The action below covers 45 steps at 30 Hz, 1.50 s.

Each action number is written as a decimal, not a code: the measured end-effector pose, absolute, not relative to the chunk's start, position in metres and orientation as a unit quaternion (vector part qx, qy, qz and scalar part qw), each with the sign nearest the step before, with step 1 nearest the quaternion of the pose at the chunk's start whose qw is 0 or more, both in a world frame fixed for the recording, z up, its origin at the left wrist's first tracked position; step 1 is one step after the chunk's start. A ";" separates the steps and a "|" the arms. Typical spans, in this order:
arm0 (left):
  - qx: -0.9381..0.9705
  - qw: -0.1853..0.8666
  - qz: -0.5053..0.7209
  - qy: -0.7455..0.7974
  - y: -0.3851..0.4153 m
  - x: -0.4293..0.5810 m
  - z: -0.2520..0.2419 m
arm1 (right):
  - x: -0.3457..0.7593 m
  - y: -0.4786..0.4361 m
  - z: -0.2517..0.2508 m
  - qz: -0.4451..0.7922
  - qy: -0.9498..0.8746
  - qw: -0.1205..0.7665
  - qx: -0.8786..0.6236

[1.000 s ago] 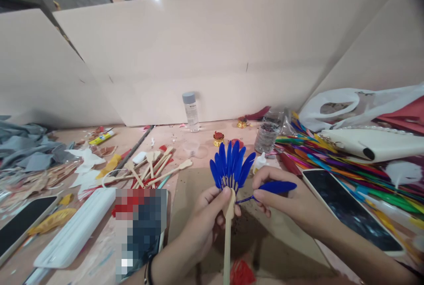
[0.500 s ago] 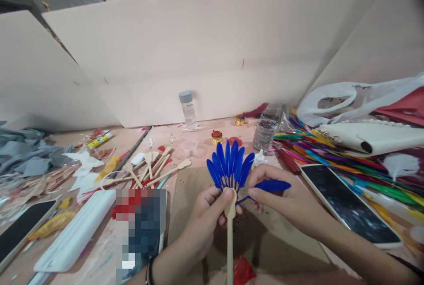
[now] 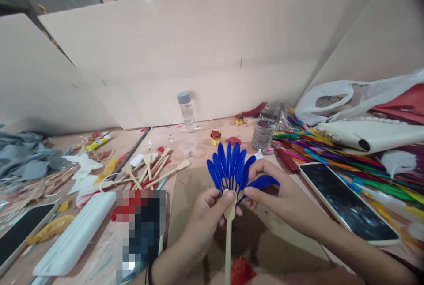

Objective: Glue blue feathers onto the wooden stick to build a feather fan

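My left hand (image 3: 205, 221) pinches the round head of a thin wooden stick (image 3: 228, 241), thumb on its face. A fan of several blue feathers (image 3: 228, 166) stands up from that head. My right hand (image 3: 281, 199) pinches the quill of one more blue feather (image 3: 263, 182) and holds it against the fan's right side, tilted up to the right. Both hands hover above a brown cardboard sheet (image 3: 278, 249) on the table.
Loose wooden sticks (image 3: 155, 168) lie left of centre. Bright feathers (image 3: 331, 157) pile up at the right beside a phone (image 3: 347, 208), a white pouch (image 3: 371, 137) and a plastic bag (image 3: 334, 99). A clear bottle (image 3: 186, 110), a glitter jar (image 3: 263, 134), a white case (image 3: 74, 234) and grey cloth (image 3: 26, 159) are around.
My right hand has brought the single blue feather leftward and tilted it up, closer against the fan. The left hand keeps holding the stick in the same place.
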<state>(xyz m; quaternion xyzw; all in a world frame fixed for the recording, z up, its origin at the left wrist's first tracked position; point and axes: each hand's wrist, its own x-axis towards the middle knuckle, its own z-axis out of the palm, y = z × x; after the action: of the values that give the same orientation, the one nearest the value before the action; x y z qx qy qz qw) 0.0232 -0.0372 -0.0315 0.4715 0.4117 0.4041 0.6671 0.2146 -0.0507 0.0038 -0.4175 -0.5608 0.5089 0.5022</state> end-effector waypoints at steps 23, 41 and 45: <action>0.503 0.639 0.407 0.417 -0.036 0.024 -0.033 | 0.213 -0.042 -0.013 0.575 -0.489 0.514 -0.408; 0.507 0.621 0.447 0.396 -0.036 0.027 -0.027 | 0.209 -0.039 -0.023 0.634 -0.472 0.456 -0.409; 0.500 0.632 0.446 0.389 -0.037 0.026 -0.026 | 0.208 -0.040 -0.024 0.625 -0.474 0.459 -0.417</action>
<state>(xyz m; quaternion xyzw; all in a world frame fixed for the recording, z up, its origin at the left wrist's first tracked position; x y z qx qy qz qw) 0.0258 -0.0370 -0.0263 0.4999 0.3892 0.4457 0.6325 0.2084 -0.0399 -0.0235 -0.4169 -0.4737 0.6254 0.4589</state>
